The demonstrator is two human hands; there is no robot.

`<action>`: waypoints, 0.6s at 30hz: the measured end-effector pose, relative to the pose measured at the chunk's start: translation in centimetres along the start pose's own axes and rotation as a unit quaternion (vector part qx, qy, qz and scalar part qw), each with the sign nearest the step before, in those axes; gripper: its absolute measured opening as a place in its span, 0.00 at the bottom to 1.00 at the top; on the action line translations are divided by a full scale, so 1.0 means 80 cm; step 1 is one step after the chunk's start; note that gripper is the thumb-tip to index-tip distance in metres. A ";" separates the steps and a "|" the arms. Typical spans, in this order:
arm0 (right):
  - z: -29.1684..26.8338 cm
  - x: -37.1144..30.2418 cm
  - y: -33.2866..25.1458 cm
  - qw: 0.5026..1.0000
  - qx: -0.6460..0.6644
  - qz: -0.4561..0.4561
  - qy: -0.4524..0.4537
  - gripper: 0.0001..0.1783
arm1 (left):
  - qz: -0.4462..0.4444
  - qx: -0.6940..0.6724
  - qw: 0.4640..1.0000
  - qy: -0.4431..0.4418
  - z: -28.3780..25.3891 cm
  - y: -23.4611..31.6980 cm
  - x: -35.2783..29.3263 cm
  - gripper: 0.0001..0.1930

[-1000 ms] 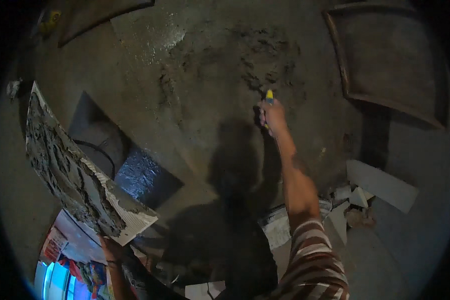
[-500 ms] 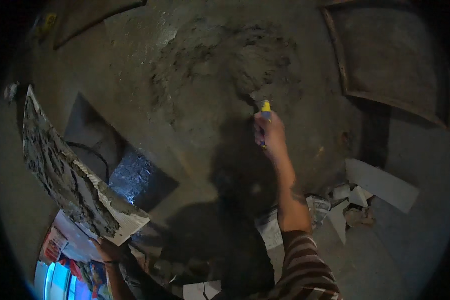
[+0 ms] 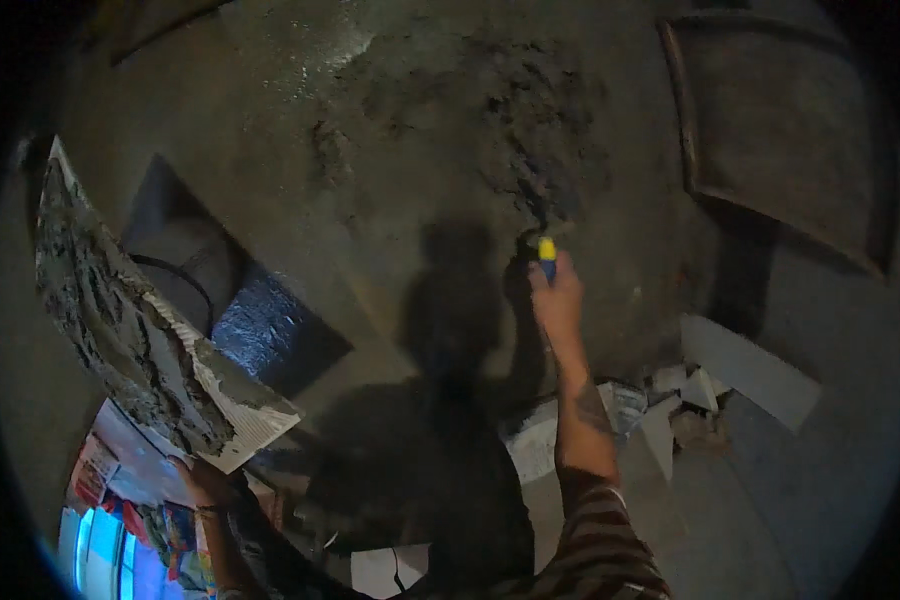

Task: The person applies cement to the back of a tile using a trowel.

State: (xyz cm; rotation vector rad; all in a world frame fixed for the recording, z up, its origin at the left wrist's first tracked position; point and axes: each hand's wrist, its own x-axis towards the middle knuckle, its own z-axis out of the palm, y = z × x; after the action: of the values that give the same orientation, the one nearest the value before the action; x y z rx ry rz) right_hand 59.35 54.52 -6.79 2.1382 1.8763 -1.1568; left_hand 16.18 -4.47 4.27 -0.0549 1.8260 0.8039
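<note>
My left hand (image 3: 205,482) grips the lower edge of a large pale tile (image 3: 260,428), held tilted at the left. Thick grey mortar (image 3: 120,310) with ridges covers most of the tile's ribbed face. My right hand (image 3: 558,300) is closed around the blue and yellow handle of a trowel (image 3: 547,258). The trowel's blade is dark and hard to make out against the floor. Just beyond it lies a rough patch of wet mortar (image 3: 540,130) on the grey floor. My shadow falls across the floor between my hands.
A framed dark panel (image 3: 780,140) stands out at the far right. White tile offcuts (image 3: 750,368) and crumpled scraps (image 3: 700,428) lie near my right forearm. A dark square piece with a shiny corner (image 3: 260,320) is beside the tile. Colourful items (image 3: 175,530) sit at lower left.
My right hand and the trowel have drawn back toward me and slightly right. The mortar heap is flatter, with a rough streak at its right. The tile stays in my left hand.
</note>
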 end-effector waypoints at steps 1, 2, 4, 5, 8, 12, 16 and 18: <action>-0.015 -0.020 0.020 0.998 0.041 0.033 0.015 0.17 | -0.041 -0.453 0.891 -0.003 0.041 0.043 -0.001 0.39; -0.032 -0.027 0.043 0.994 0.085 0.065 0.031 0.16 | -0.073 -0.805 0.588 -0.004 0.069 0.066 0.005 0.39; -0.056 -0.019 0.070 0.973 0.196 0.118 0.000 0.17 | -0.025 -0.497 0.867 0.011 -0.014 0.001 -0.007 0.35; -0.064 -0.013 0.081 0.941 0.294 0.168 -0.021 0.17 | 0.017 -0.109 0.994 0.017 -0.042 -0.024 -0.010 0.31; -0.068 0.037 0.156 0.995 0.030 0.071 0.058 0.16 | -0.007 -0.357 0.932 0.052 0.087 0.045 0.028 0.27; 0.026 0.069 0.131 0.994 0.080 0.060 -0.038 0.16 | 0.007 -0.228 0.974 0.001 0.005 -0.007 0.014 0.25; 0.069 0.055 0.083 0.977 0.153 0.081 -0.128 0.13 | -0.002 -0.226 0.974 0.033 -0.016 -0.024 0.007 0.24; 0.086 0.070 0.069 0.981 0.158 -0.024 -0.110 0.07 | -0.011 -0.251 0.966 0.054 0.045 0.029 0.021 0.24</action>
State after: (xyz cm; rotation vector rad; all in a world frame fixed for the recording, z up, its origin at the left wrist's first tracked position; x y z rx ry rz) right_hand 60.72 54.19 -17.15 2.0070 1.7545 -1.7248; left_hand 17.48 -0.17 3.33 -0.4512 1.6758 1.2522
